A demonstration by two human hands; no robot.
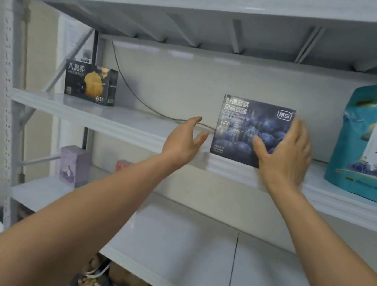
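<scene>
A dark blue box (241, 128) printed with blueberries stands upright on the middle shelf (112, 119) of a white metal rack. My right hand (286, 155) holds the box at its right side, thumb across the front face and fingers around the right edge. My left hand (184, 139) hovers just left of the box with fingers relaxed and spread, not touching it.
A black box with a yellow picture (91, 84) stands at the shelf's left end, a large teal bag (375, 146) at the right. A grey cable (127, 84) runs along the back wall. The lower shelf (179, 244) carries a purple box (74, 166) and a small pink box (123, 165).
</scene>
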